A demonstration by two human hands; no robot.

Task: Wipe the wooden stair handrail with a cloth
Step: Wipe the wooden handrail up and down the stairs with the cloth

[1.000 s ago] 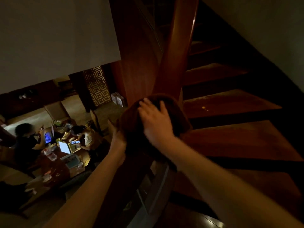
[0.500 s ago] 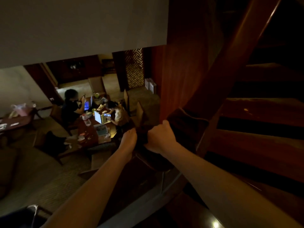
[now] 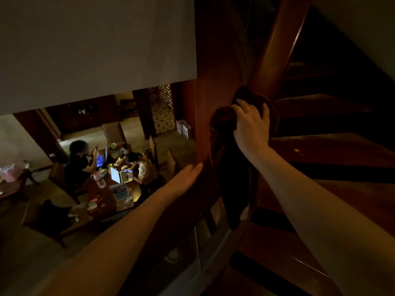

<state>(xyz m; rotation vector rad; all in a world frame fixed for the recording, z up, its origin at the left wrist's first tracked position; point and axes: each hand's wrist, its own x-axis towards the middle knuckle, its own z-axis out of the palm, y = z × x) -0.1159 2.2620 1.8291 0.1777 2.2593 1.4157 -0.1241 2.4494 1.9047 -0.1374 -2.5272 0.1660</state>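
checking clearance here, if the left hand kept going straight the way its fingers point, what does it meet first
Most likely the dark cloth hanging off the wooden handrail: the left hand lies flat, fingers pointing up-right toward it. Depth is unclear in this dim view.

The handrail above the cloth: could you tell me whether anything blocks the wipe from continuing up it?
Nothing visible does. The right hand presses the cloth onto the handrail, whose wood runs bare upward. The left hand rests lower, aside.
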